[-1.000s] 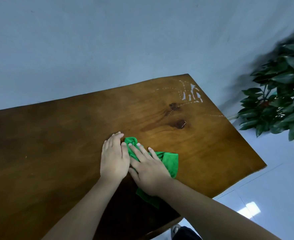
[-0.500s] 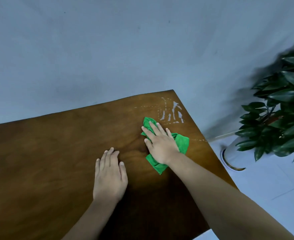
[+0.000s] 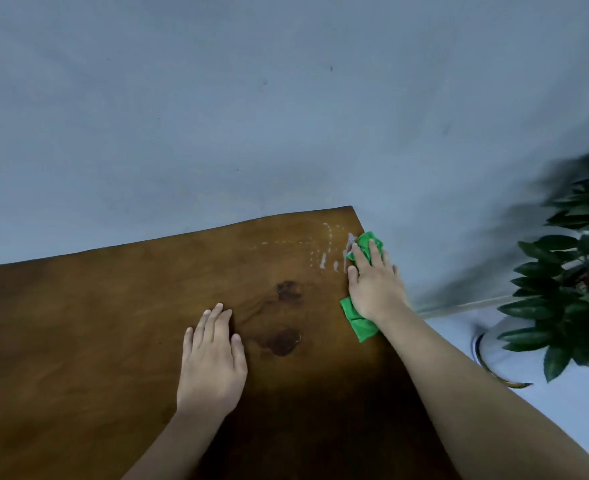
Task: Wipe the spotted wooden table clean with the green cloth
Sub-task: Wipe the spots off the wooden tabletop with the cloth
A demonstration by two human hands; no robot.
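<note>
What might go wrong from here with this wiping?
The right hand presses the green cloth at the right edge of the table, near the far corner; another outward stroke might carry cloth or hand off it. White streaks lie left of the cloth, so this pass could miss or smear them.

Your green cloth (image 3: 359,323) is lying crumpled at the far right corner of your wooden table (image 3: 95,323), touching the white spots (image 3: 322,261).

No legible text, labels, brands or numbers. Table (image 3: 78,323), cloth (image 3: 359,323) and pot (image 3: 487,362) carry none.
</note>
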